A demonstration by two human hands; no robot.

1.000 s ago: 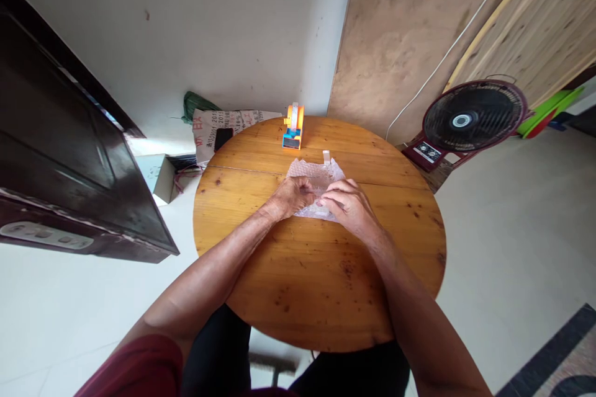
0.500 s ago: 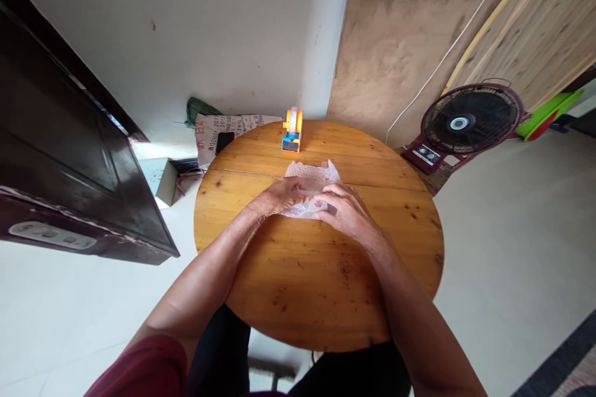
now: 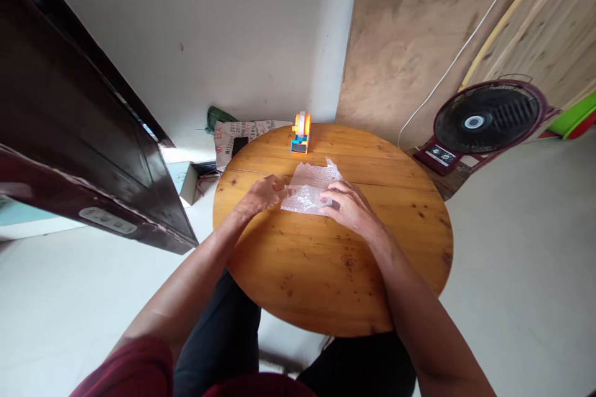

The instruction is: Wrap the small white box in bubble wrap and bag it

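Note:
A sheet of clear bubble wrap (image 3: 305, 197) lies on the round wooden table (image 3: 298, 273), its near part folded over into a flat layer. My left hand (image 3: 264, 193) pinches the wrap at its left edge. On the other side, my right hand (image 3: 348, 206) has its thumb and fingers curled round the right edge of the fold. Whether anything lies inside the fold cannot be made out. Beyond the wrap, an orange and blue tape dispenser (image 3: 301, 134) with a roll of tape stands near the table's far edge.
A dark red fan (image 3: 488, 118) stands on the right beyond the table. To the left is a dark door (image 3: 93, 111). A printed sack (image 3: 226, 142) and a white box (image 3: 184, 183) sit on the floor behind the table, by the wall.
My left hand has moved left, off the middle of the bubble wrap to its left edge, uncovering the folded layer. My right hand stays at the right edge. The view has shifted slightly left.

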